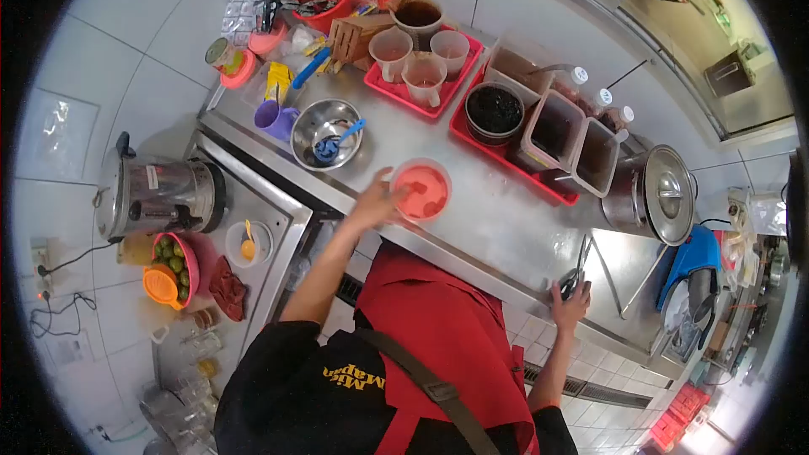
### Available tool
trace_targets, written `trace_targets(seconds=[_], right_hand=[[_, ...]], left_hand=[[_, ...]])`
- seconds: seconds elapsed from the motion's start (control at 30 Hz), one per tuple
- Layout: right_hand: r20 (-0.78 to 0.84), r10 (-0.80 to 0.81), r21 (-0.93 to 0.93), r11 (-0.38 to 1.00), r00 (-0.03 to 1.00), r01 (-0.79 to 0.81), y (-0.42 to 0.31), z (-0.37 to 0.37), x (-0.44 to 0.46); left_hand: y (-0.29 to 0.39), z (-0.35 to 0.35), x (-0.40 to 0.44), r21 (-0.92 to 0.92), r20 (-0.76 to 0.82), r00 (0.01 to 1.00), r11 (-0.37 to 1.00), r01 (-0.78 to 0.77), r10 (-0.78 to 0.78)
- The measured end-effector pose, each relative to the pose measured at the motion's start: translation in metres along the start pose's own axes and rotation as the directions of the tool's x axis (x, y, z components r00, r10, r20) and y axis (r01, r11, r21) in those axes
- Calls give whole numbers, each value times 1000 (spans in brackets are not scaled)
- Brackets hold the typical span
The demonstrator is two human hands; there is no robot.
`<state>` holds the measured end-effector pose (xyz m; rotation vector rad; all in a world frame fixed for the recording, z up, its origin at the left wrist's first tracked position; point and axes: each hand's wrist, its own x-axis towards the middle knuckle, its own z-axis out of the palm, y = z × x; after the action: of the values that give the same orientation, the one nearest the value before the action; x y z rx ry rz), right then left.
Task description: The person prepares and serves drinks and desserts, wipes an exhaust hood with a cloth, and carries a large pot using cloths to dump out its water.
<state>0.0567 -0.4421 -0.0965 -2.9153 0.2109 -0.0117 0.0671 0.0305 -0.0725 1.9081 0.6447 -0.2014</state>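
My left hand (377, 203) is at the left side of a round tub (421, 190) with red-pink contents, near the counter's front edge. Its fingers are spread and reach to the tub's rim. Further right, my right hand (571, 303) has its fingers around the dark handle of a metal utensil (581, 259) that lies at the counter edge. Left of the tub stands a steel bowl (308, 131) with a blue-handled tool (351, 130) in it.
Behind the tub, a red tray (438, 104) bears clear measuring cups, and another red tray (468, 136) holds containers with dark contents. A lidded steel pot (624, 194) and metal tongs (608, 274) are to the right. A purple cup (274, 120) stands left.
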Motion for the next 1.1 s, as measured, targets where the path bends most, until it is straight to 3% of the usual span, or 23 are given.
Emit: trace_targets(seconds=[0.03, 0.07, 0.1, 0.13, 0.17, 0.2, 0.23, 0.3, 0.33, 0.43, 0.5, 0.63, 0.7, 0.77, 0.87, 0.9, 0.93, 0.97, 1.0, 1.03, 1.07, 1.1], right_hand=[[-30, 92, -219, 971, 995, -96, -25, 3, -4], [-54, 104, -157, 981, 993, -112, -28, 9, -7], [-80, 117, -97, 987, 990, -125, -25, 16, -10], [-108, 129, -37, 990, 986, -134, -25, 20, -12], [-68, 136, 118, 985, 988, -127, -33, 20, -14], [-22, 132, 268, 956, 991, -121, -43, 21, -21], [28, 117, 411, 904, 993, -118, -57, 23, -29], [187, 90, 737, 646, 978, -200, -115, 4, -38], [237, 61, 859, 454, 970, -238, -146, -3, -38], [331, -77, 931, -136, 941, -339, -218, -29, -7], [390, 11, 877, -309, 921, -368, -277, -66, 27], [385, -141, 732, -555, 912, -395, -330, -82, 114], [439, -93, 635, -672, 893, -382, -344, -76, 149], [477, -106, 551, -737, 872, -391, -349, -62, 175], [474, -121, 471, -802, 872, -367, -338, -42, 187], [331, -150, 546, -775, 931, -319, -332, -30, 183], [294, -172, 612, -722, 940, -323, -325, -31, 168], [318, -196, 557, -754, 928, -350, -316, -33, 154], [241, -203, 655, -687, 949, -313, -306, -39, 138], [15, -323, 697, -675, 946, -241, -289, -34, 125], [217, -140, 717, -648, 966, -256, -278, -52, 100], [257, -171, 722, -620, 951, -307, -256, -61, 76]], left_hand=[[-22, 17, 15, 123, -76, 993, 989, -84, 94], [-69, 36, 48, 412, -152, 927, 874, -256, 343], [-50, 31, 44, 144, -144, 971, 975, -171, 191], [-13, 22, 28, -129, -87, 995, 990, -54, 43], [5, 15, 20, -379, 15, 996, 921, 89, -90], [-16, 17, 35, -312, -58, 997, 950, 27, -47], [-8, 10, 36, -397, -48, 992, 914, 85, -113], [12, -6, 32, -556, -20, 967, 806, 201, -255], [3, -9, 40, -630, 24, 974, 752, 191, -227], [-20, -9, 63, -797, 76, 983, 582, 161, -168], [-14, -1, 69, -861, 27, 981, 494, 120, -192], [13, -10, 55, -918, 120, 976, 355, 178, -180], [20, -16, 40, -894, 150, 973, 395, 210, -178], [1, -17, 33, -851, 189, 963, 458, 259, -194], [-12, -34, 11, -730, 374, 927, 613, 303, -13], [-11, -35, 5, -707, 386, 922, 636, 311, -22], [-7, -36, -2, -670, 421, 907, 669, 323, -17], [3, -38, -12, -651, 451, 892, 691, 313, 21], [7, -35, -16, -624, 488, 873, 707, 333, 19], [8, -30, -20, -595, 523, 851, 733, 328, 44], [12, -19, -25, -574, 548, 834, 754, 320, 64], [24, -10, -36, -534, 582, 809, 788, 308, 78]])
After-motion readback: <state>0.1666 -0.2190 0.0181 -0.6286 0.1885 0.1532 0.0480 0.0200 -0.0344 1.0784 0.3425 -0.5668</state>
